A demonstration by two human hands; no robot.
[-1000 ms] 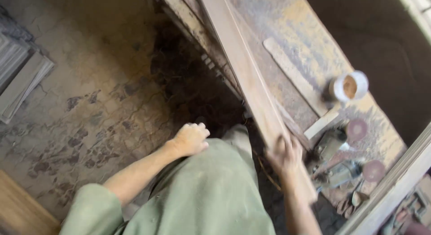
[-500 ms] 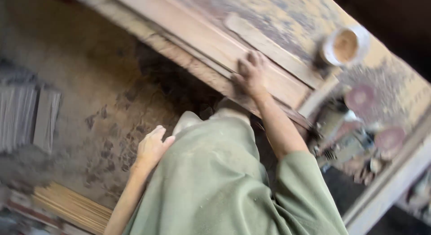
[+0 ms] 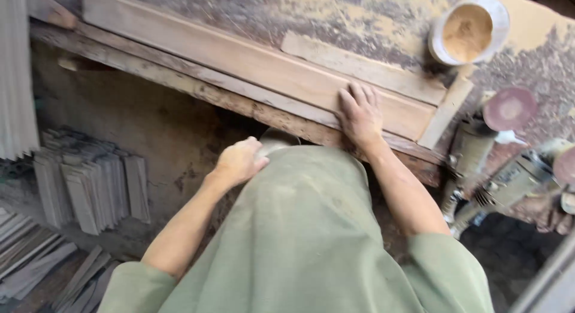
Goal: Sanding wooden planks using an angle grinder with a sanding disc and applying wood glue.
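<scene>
Below, stained workbench [image 3: 335, 14]; right hand [image 3: 359, 114] flat on plank [image 3: 239, 61], grip released; left hand [image 3: 238, 162] loosely curled, empty.

Right hand [image 3: 360, 117] flat, fingers spread; left hand [image 3: 238, 162] curled.

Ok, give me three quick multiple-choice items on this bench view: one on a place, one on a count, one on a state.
1. Where does the right hand rest?
A. flat on the long wooden board
B. on the white cup
C. on a grinder

2. How many angle grinders with reddish discs lie at the bench's right end?
A. none
B. two
C. five

3. The white cup is
A. tipped over
B. capped
C. upright, open, with tan powder inside

Answers: 1 A, its palm and spread fingers lie on the board; 2 B, one grinder lies beside another; 3 C, its open mouth shows the powder. The left hand rests on the green garment.
</scene>
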